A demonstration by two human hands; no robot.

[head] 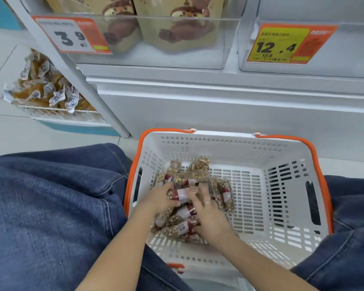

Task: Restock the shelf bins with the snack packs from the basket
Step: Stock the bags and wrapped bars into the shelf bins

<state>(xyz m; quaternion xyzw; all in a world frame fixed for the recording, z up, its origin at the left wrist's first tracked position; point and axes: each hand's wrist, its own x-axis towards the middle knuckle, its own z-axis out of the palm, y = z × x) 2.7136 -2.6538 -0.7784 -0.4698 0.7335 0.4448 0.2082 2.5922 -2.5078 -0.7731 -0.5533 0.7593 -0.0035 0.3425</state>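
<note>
White shop shelving fills the far side, with pale floor tiles below it. At far left a wire rack [57, 114] holds a heap of amber sweets in twisted wrappers. Right of it sits a clear shelf bin [147, 59] tagged 3.9, with brown pouches standing inside, and farther right a second bin [303, 69] tagged 12.4, which looks empty from here. Denim-clad knees flank the near floor, where a white basket [282, 164] with orange handles stands between them.

The snack packs [189, 175], clear bars of nuts with red-and-white bands, lie piled in the basket's left half. The left hand [159, 199] is curled round the left end of one bar on top of the pile; the right hand [211, 217] lies spread over the pile just beside it, fingers splayed and pressing, gripping nothing that I can make out.

The likely trouble: scooping too many slick bars at once, so some slide out on the lift to the bins, or crushing the brittle bars by squeezing.
</note>
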